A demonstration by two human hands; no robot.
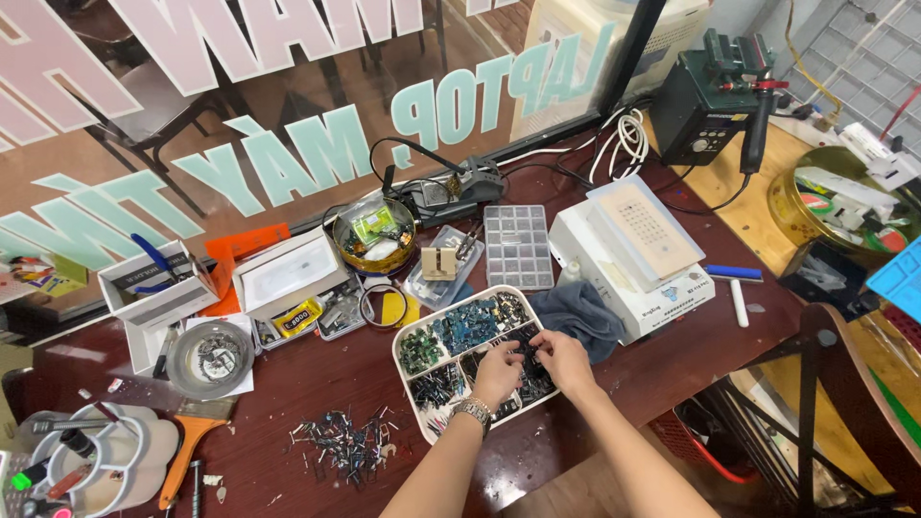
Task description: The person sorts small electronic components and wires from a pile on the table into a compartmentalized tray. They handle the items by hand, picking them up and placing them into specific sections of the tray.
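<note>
**Picking through the parts tray**

Both my hands are down in the white compartment tray (411, 338), in its right-hand section nearest me, where the small dark components (531, 379) are heaped. My left hand (498, 372), the one with the metal wristwatch (472, 411), is curled with its fingertips pressed into the pile; my right hand (564, 362) has its fingers pinched together over the same heap, touching the left. I cannot tell whether either pinch has a piece in it, since the fingertips hide whatever lies between them. I judge the step to be sorting or choosing one part from the heap, and the next move calls for a fine pinch that lifts a single piece clear without dragging its neighbours along.

Left of the tray and nearer me, a scatter of loose components (345, 443) with bent leads lies on the dark red table (278, 384). Further left sit a round metal dish (210, 358) and an orange-handled brush (182, 451). Just right of the tray lies a grey cloth (580, 317), touching a white machine (628, 254) with a flat plate on top. Behind the tray stands a clear plastic organiser box (517, 247), and beyond that a soldering iron stand (475, 177). Far right of the tray, a dark hot-air station (710, 96) sits on a pale wooden bench. The table ends at a shop window (288, 105) with large lettering seen from behind
</note>
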